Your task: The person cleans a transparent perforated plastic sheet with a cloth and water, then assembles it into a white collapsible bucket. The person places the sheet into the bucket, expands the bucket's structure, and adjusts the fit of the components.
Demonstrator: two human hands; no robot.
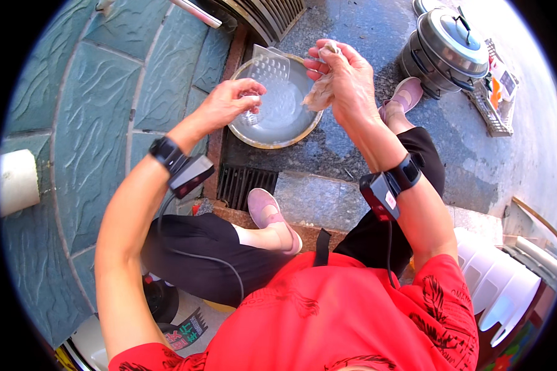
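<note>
A round basin (316,128) with a yellowish rim holds cloudy water on the ground in front of me. My right hand (351,77) is closed around a crumpled, pale beige cloth (320,93), which hangs over the basin's right side. Over the left rim, my left hand (232,101) has its fingers curled on a clear plastic piece (249,117) with a dotted surface; its full shape is hard to make out. At the far rim leans a clear plastic container (270,63) with rows of holes, partly in the basin.
Stone-patterned wall tiles (99,99) rise at left, with a white roll (18,182) near them. A drain grate (241,185) lies below the basin. Metal steamer pots (445,52) and a grey plastic basket (495,105) stand far right; stacked white plastic tubs (498,278) are near right.
</note>
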